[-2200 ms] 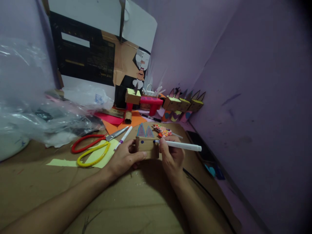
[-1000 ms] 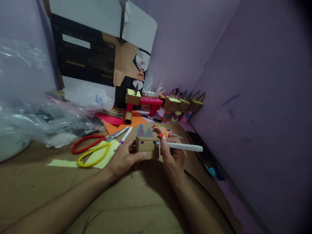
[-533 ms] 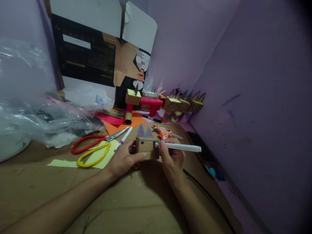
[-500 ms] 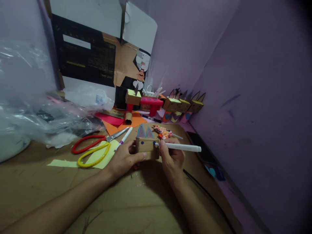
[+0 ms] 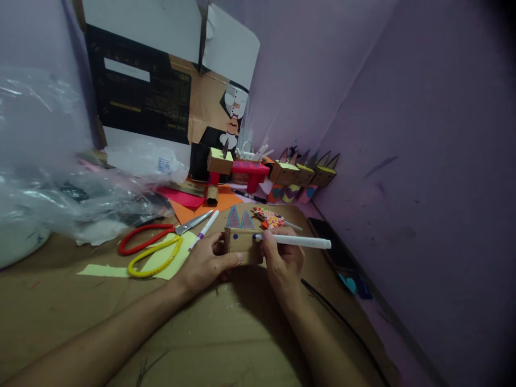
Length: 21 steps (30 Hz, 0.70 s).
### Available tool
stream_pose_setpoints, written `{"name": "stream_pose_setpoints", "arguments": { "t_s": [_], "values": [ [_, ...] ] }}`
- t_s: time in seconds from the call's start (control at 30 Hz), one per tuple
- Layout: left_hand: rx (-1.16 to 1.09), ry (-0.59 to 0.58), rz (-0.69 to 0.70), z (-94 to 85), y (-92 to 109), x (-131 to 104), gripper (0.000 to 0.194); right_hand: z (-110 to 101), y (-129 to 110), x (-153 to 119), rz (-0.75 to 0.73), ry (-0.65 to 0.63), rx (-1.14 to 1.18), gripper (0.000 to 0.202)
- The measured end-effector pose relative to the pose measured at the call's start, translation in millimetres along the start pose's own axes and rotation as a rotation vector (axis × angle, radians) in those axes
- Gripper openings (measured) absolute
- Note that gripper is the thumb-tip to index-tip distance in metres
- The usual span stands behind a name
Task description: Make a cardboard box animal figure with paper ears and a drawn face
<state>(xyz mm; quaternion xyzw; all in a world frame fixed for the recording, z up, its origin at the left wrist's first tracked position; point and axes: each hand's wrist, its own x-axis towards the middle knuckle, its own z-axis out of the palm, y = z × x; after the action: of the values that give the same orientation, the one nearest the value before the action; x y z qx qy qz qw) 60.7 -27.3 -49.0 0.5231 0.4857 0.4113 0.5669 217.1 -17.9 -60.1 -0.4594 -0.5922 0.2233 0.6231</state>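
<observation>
Carton (image 5: 139,88) with illegible print, beyond inward-angled left hand (image 5: 206,263) closed on cardboard box (image 5: 245,246); marker (image 5: 304,241) pinched in right hand (image 5: 284,262).

Scissors (image 5: 178,230) lie partly on paper (image 5: 188,240), left of the box (image 5: 246,245), with the carton (image 5: 205,102) behind both

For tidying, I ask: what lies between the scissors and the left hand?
The head view shows a purple-banded marker and light-green paper between scissors and left hand.
</observation>
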Motion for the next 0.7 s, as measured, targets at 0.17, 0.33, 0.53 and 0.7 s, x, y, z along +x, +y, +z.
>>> {"name": "stream_pose_setpoints", "arguments": {
  "t_s": [0.17, 0.33, 0.53, 0.7],
  "values": [
    [-0.007, 0.004, -0.016, -0.8, 0.8, 0.1, 0.054, 1.5, -7.0, 1.4, 0.090, 0.030, 0.092, 0.020],
    [-0.026, 0.032, -0.038, -1.7, -0.7, 0.4, 0.058, -3.9, -10.4, 11.0, 0.326, 0.153, 0.418, 0.027],
    [-0.067, 0.056, -0.051, -0.9, -1.4, 1.1, 0.056, -13.8, -6.2, 20.9, 0.403, 0.235, 0.474, 0.029],
    [-0.128, 0.036, -0.057, -2.9, 0.7, 1.9, 0.056, -15.5, -10.1, 20.2, 0.383, 0.216, 0.486, 0.029]
  ]
}}
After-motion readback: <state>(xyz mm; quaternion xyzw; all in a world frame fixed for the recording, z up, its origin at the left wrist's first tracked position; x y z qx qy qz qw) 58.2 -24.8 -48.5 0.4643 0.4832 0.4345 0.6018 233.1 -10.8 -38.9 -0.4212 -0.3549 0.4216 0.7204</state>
